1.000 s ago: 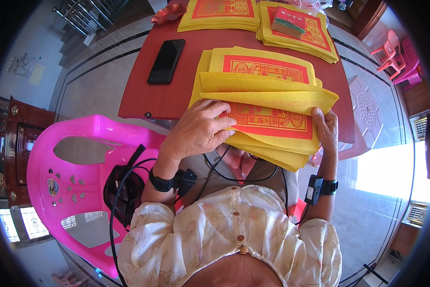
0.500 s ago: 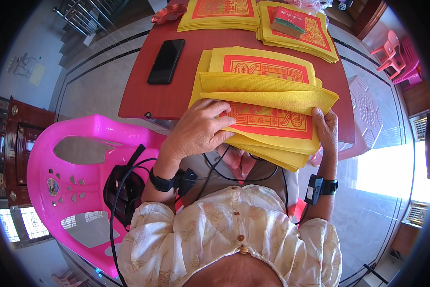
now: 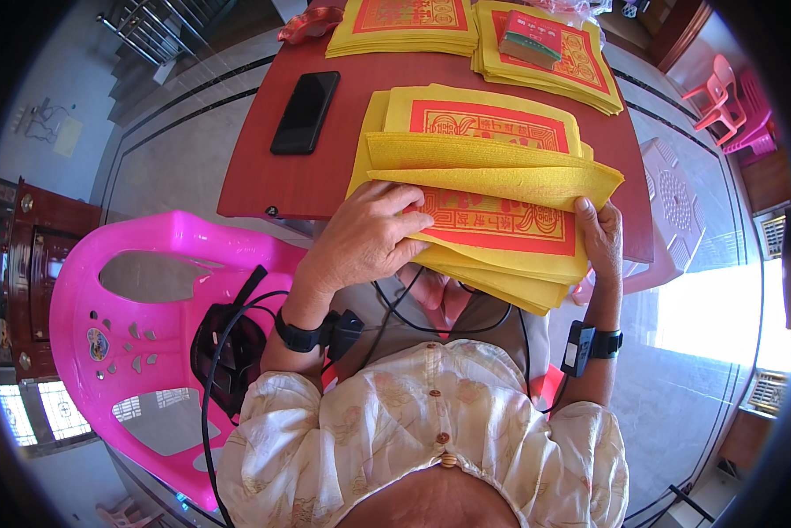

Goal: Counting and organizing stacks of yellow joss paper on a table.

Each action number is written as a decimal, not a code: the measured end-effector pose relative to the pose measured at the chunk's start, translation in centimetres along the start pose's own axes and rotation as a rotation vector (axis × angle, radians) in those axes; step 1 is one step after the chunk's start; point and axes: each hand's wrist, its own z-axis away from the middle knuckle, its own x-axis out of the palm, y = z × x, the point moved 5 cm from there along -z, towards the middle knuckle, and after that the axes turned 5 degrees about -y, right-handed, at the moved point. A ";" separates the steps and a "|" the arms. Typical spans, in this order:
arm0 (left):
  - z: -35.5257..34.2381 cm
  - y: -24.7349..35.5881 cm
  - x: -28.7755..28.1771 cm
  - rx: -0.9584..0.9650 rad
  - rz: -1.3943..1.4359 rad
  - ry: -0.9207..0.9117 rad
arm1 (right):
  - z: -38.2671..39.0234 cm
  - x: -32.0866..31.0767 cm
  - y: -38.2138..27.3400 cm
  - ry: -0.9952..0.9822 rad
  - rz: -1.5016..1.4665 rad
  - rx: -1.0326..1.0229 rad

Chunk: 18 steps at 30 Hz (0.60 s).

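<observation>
Yellow sheets (image 3: pixel 504 226) lie between 2 hands (image 3: pixel 367 236), seemingly pinched.

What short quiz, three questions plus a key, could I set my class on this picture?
1. Where on the red table is the black phone: (a) left of the held yellow sheets, (b) right of them, (c) on top of them?
2. True or false: only the left hand touches those sheets.
3. What does the small red-and-green book lie on?

Key: 1: a. 2: False; the right hand does too. 3: The far-right paper stack.
</observation>
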 end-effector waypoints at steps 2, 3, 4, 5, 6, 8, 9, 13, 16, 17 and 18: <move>0.0 0.0 0.0 -0.004 0.000 0.002 | 0.0 0.0 0.0 -0.008 0.000 0.012; 0.0 0.0 0.0 -0.005 0.003 0.002 | 0.0 0.0 0.1 -0.002 0.004 0.001; 0.0 0.0 0.0 -0.006 0.005 0.003 | 0.0 0.0 0.0 0.003 0.009 -0.009; 0.0 0.0 0.0 -0.007 0.006 0.003 | 0.0 0.0 0.1 0.003 0.009 -0.009; 0.0 0.0 0.0 -0.010 0.006 0.002 | 0.0 0.1 0.1 -0.002 0.002 -0.001; 0.0 -0.1 0.1 -0.014 0.007 0.001 | 0.0 0.1 0.3 -0.006 -0.004 0.007; 0.0 0.0 0.1 -0.009 0.000 0.004 | 0.0 0.0 0.4 0.003 0.018 0.000; 0.0 -0.1 0.1 -0.005 -0.008 0.008 | 0.0 -0.3 0.7 0.011 0.060 -0.005; 0.0 0.0 0.1 -0.001 -0.008 0.018 | -0.1 -0.3 0.7 0.008 0.055 -0.008; 0.0 0.0 0.1 0.000 -0.008 0.018 | -0.1 -0.3 0.7 0.009 0.056 -0.008; 0.0 -0.1 0.1 -0.004 -0.006 0.014 | 0.0 -0.3 0.7 0.010 0.055 -0.009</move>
